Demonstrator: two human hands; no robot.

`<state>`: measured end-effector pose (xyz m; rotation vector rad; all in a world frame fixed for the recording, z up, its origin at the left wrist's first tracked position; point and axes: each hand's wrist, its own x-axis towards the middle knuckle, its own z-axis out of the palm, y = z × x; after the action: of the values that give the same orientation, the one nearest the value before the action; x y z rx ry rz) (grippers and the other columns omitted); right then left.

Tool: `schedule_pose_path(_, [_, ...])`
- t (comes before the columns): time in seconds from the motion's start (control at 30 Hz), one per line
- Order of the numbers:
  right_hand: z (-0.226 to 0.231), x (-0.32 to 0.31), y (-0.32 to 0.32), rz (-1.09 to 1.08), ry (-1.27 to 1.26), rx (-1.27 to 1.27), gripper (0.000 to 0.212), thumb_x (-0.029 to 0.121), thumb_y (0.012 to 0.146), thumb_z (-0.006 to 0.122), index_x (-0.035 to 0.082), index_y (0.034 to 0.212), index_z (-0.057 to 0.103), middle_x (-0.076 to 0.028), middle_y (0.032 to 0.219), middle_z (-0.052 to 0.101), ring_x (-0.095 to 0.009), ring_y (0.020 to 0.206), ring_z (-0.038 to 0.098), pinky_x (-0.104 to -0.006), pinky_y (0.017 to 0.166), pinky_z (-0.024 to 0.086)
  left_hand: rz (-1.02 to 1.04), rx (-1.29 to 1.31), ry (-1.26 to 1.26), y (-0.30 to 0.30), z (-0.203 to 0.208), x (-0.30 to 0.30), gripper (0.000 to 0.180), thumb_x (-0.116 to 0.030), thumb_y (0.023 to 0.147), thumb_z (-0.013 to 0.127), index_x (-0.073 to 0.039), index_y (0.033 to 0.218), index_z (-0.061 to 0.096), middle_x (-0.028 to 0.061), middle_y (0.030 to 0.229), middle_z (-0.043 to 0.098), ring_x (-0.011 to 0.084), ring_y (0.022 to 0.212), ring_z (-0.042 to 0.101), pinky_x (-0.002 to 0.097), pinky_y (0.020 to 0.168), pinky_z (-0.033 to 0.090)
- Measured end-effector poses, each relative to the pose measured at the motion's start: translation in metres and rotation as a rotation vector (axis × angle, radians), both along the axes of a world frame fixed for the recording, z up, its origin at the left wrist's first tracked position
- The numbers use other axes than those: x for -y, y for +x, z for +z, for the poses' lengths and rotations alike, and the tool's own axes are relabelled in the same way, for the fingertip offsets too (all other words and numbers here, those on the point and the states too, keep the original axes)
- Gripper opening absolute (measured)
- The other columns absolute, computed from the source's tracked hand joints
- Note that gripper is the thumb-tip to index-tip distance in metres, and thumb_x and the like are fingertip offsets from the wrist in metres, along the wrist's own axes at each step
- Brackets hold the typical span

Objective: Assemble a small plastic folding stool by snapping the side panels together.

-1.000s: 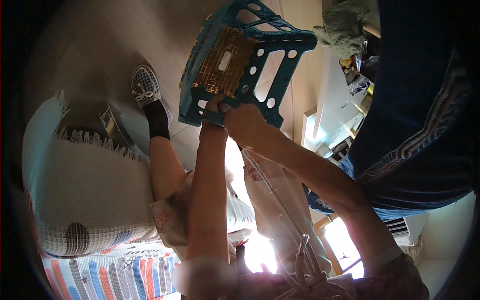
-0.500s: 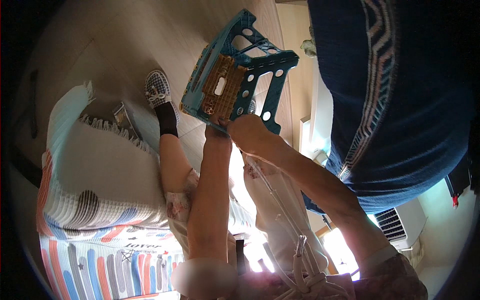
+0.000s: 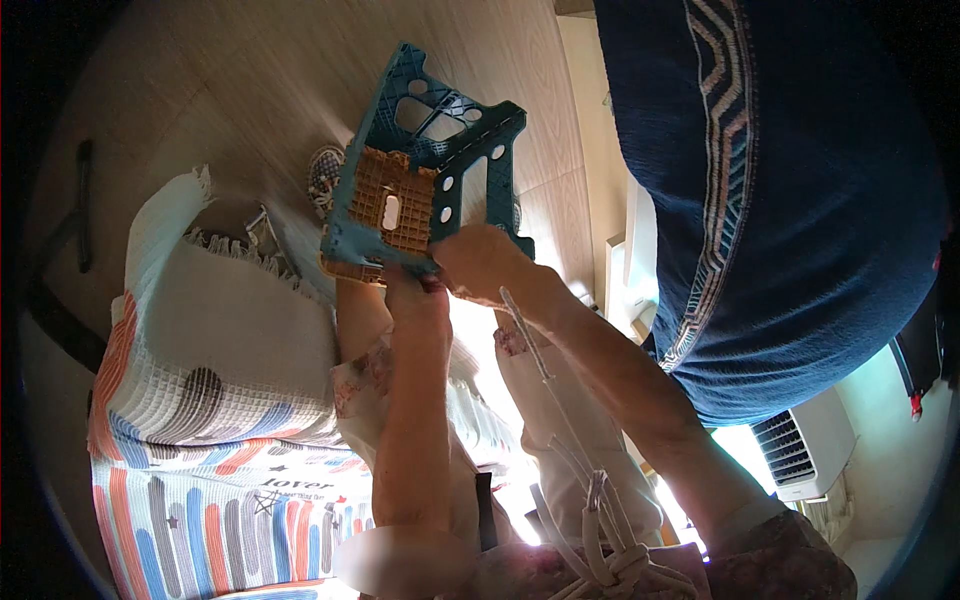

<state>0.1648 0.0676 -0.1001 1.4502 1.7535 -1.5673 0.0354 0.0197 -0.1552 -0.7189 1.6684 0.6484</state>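
A plastic folding step stool (image 3: 408, 185) with teal legs and a tan, ribbed top underside is held up in front of me, tilted with its underside in view. Its legs stand out unfolded toward the far right. My left hand (image 3: 416, 296) grips the near edge of the stool from below, the fingers partly hidden. Right beside it, my right hand (image 3: 484, 262) closes round the stool's near right edge at a leg. The two hands almost touch.
On the left a sofa wears a fringed white cover (image 3: 240, 330) with coloured stripes. A large dark blue cloth (image 3: 790, 210) with a patterned band fills the right side. My shod foot (image 3: 325, 175) rests on the wood floor (image 3: 270, 70). A white air conditioner (image 3: 800, 450) shows lower right.
Both hands have shifted left, bringing the stool with them. The stool has turned so that more of its underside shows, and it now covers part of my left foot and lower leg.
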Motion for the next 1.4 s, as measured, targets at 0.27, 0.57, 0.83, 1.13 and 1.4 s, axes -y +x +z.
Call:
schedule_pose_path(0.27, [-0.001,-0.022,0.002,-0.36,0.054,-0.045,0.04,0.037,0.084,0.062,-0.002,0.078,0.064,-0.018,0.064,0.063,-0.03,0.062,0.066,-0.0405,0.06,0.055,0.024,0.008,-0.053,-0.002,0.0,-0.039,0.022,-0.024,0.098,0.05,-0.008,0.112,0.054,0.0039,0.091,0.059,0.0117,0.079,0.059,0.0255,0.07,0.053])
schedule_pose_path(0.57, [-0.007,-0.025,0.0,-0.616,0.14,0.028,0.044,0.044,0.077,0.068,0.0,0.085,0.063,-0.021,0.076,0.063,-0.036,0.072,0.064,-0.0439,0.066,0.05,0.073,0.148,0.076,0.009,-0.009,-0.035,0.019,-0.018,0.096,0.05,-0.005,0.109,0.057,0.0067,0.1,0.063,0.0151,0.088,0.062,0.0262,0.074,0.054])
schedule_pose_path(0.83, [-0.012,-0.026,0.006,-0.598,0.091,0.04,0.042,0.035,0.075,0.072,-0.003,0.092,0.064,-0.024,0.08,0.064,-0.037,0.077,0.065,-0.043,0.07,0.051,0.035,0.142,0.097,0.014,-0.011,-0.037,0.017,-0.016,0.096,0.05,-0.003,0.105,0.057,0.0065,0.095,0.062,0.014,0.082,0.061,0.0254,0.069,0.053])
schedule_pose_path(1.13, [-0.032,-0.012,0.021,-0.692,0.075,0.0,0.037,0.035,0.079,0.069,-0.001,0.084,0.067,-0.016,0.068,0.066,-0.032,0.065,0.065,-0.0388,0.064,0.051,0.0,0.075,0.121,0.024,0.009,-0.053,0.018,-0.019,0.098,0.047,-0.003,0.092,0.053,0.0036,0.079,0.054,0.0121,0.066,0.051,0.0258,0.059,0.048])
schedule_pose_path(1.4, [-0.037,-0.01,0.063,-1.034,-0.312,-0.141,0.072,0.069,0.083,0.051,-0.003,0.082,0.065,-0.008,0.062,0.059,-0.017,0.058,0.062,-0.0318,0.057,0.052,-0.216,0.144,0.243,0.039,0.026,-0.06,0.013,-0.012,0.095,0.049,-0.001,0.094,0.055,0.0074,0.081,0.062,0.0128,0.068,0.056,0.0264,0.059,0.05])
